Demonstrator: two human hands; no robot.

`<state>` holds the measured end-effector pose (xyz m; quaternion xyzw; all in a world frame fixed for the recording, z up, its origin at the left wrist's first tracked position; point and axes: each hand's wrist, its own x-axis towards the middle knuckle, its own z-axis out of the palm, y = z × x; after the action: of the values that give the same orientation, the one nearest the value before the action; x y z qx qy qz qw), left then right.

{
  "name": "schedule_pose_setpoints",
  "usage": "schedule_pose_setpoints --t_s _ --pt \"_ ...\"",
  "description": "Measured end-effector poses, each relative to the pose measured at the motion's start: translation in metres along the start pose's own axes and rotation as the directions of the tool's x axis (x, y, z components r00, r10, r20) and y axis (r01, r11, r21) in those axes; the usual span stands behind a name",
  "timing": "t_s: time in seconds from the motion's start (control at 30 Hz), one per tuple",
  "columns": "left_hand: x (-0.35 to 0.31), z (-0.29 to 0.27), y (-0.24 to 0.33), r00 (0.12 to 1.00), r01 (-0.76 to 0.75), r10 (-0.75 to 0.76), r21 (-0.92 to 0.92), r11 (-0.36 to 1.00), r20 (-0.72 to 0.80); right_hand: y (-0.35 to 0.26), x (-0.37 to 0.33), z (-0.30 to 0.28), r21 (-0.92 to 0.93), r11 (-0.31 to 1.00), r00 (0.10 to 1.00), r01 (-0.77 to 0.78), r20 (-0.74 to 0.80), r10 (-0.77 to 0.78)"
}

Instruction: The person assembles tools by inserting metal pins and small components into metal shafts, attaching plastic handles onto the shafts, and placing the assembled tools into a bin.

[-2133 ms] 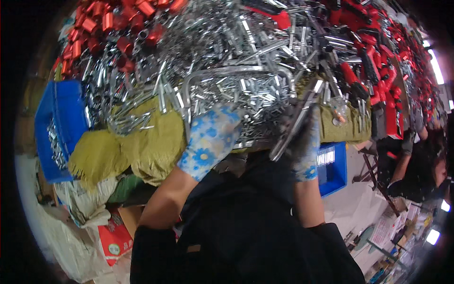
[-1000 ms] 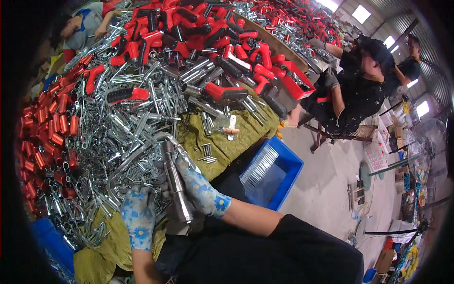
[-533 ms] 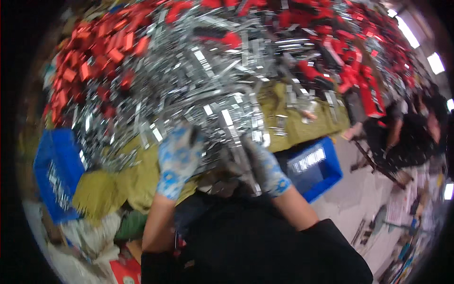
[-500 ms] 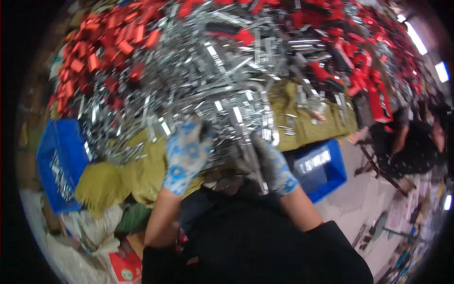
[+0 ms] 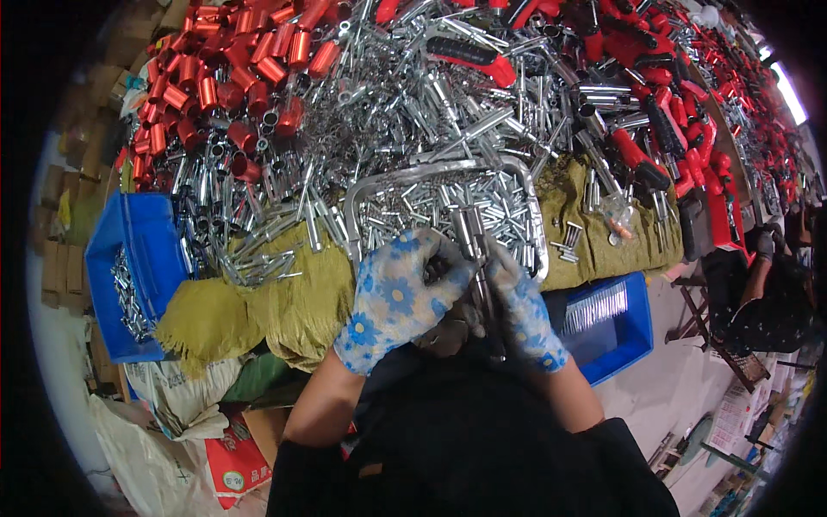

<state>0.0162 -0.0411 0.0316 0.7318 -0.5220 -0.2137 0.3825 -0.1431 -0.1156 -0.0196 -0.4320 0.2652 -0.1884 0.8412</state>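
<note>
In front of my body a shiny metal tube, thicker at its upper end and thinner below, stands tilted between my hands. My right hand, in a blue-flowered white glove with dark fingertips, is closed round its shaft. My left hand, gloved the same way, curls its thumb and fingers against the tube's near side; its fingertips are partly hidden. Just beyond the hands lies a metal-rimmed tray holding many small silver pins.
Metal tubes, red cylinders and red-black handles are heaped beyond the tray. Blue bins flank me, the right bin holding thin rods. Yellow-green sacking lies under the heap. Another person sits far right.
My left hand has moved right, from beside the tray to the tube, and its fingers now meet it. The tube's thick end has shifted slightly right in view. The view has steadied.
</note>
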Motion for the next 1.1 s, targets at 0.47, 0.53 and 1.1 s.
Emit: schedule_pose_setpoints --t_s 0.47,0.53,1.1 --pt "0.007 0.008 -0.009 0.926 0.374 -0.314 -0.636 0.675 0.211 -0.004 0.004 -0.001 0.639 0.722 0.963 -0.265 0.211 0.166" --pt "0.004 0.003 -0.010 0.924 0.350 -0.334 -0.767 0.538 0.187 -0.010 0.006 0.003 0.602 0.771 0.976 -0.208 0.083 0.199" --pt "-0.010 0.004 -0.021 0.983 0.143 -0.186 -0.627 0.766 -0.003 -0.023 0.013 0.013 0.337 0.932 0.983 -0.134 -0.074 0.169"
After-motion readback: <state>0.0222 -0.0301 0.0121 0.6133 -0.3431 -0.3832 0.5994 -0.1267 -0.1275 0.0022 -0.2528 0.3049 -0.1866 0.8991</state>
